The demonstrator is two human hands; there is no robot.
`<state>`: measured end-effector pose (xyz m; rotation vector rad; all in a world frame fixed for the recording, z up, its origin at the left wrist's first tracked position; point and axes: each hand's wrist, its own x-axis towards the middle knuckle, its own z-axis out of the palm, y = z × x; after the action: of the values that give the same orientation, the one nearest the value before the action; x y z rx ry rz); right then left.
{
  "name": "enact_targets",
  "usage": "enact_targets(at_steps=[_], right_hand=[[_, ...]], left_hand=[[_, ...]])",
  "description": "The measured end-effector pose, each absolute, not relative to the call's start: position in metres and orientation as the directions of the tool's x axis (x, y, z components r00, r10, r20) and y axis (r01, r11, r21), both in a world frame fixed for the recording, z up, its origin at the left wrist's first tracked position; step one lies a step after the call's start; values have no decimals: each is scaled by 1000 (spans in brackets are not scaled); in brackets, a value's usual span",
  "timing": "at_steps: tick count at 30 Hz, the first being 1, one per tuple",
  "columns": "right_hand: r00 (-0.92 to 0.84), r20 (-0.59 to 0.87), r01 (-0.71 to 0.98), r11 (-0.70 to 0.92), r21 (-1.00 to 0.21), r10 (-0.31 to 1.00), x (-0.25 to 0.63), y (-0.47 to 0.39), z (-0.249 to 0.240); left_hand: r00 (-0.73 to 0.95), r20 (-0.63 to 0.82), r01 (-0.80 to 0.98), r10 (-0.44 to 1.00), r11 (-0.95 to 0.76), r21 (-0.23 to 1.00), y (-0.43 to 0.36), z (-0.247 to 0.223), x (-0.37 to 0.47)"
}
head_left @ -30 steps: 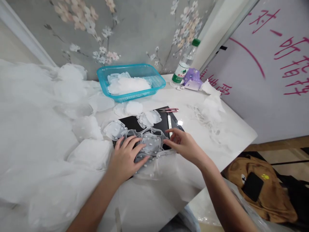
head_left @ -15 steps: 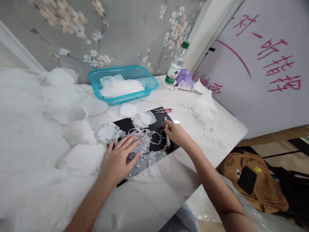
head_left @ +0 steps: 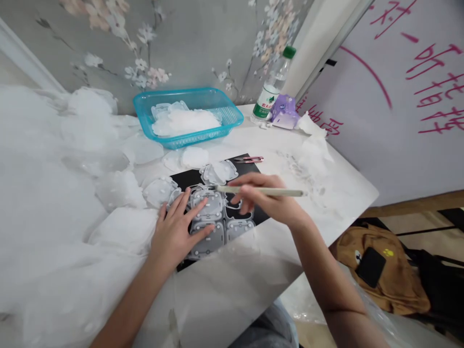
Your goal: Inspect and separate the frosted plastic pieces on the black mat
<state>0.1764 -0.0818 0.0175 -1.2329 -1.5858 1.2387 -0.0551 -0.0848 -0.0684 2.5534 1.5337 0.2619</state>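
Observation:
My left hand (head_left: 174, 229) lies flat with fingers spread, holding down a translucent sheet of rounded, studded plastic pieces (head_left: 207, 246) on a black mat (head_left: 185, 179). Between the fingers of my right hand (head_left: 277, 203) is a slim pale pen-shaped tool (head_left: 284, 192). Its dark tip points left, over the upper edge of the sheet near my left fingers; whether it touches cannot be made out. Beside that piece, an opening in the sheet shows the black mat. One loose translucent piece (head_left: 219, 172) rests at the mat's far edge, another (head_left: 159, 191) at its left.
Pink-handled thread snips (head_left: 250, 159) lie at the mat's far corner. Behind stand a blue basket (head_left: 188, 141) of white pieces, a water bottle (head_left: 267, 99) and a purple pack (head_left: 285, 112). White pieces (head_left: 72, 193) pile up on the left; scraps (head_left: 304, 174) lie right.
My right hand has picked the pen-shaped tool up from the mat and swung it to point left over the sheet. My left hand stays spread on the sheet. The view has shifted slightly.

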Motion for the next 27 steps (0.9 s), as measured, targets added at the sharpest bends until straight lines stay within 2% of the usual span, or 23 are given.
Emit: enact_targets(at_steps=[2,4,8,18,23,27], right_hand=[[-349,-27,243,62,-968,937,169,-87,6],[-400,16,275,136,-952,916,165,-91,-4],[-443,108,323,271,-907,890,162,-94,-14],[-544,114,439,398,-806,831,155,-89,-17],[-647,66,518,501,-694,760,153,-85,-10],[-758,-51,540,581,-609,651,155,-77,5]], left_hand=[[464,77,857,883,-469,213,-86,-69,-55],[467,97,855,879,-476,205,-86,-69,-55],[466,123,853,876,-482,200,-86,-71,-55],[459,128,852,879,-477,217,-87,-71,-56],[466,105,850,879,-477,225,-86,-69,-55],[464,98,851,880,-474,226,-87,-68,-54]])
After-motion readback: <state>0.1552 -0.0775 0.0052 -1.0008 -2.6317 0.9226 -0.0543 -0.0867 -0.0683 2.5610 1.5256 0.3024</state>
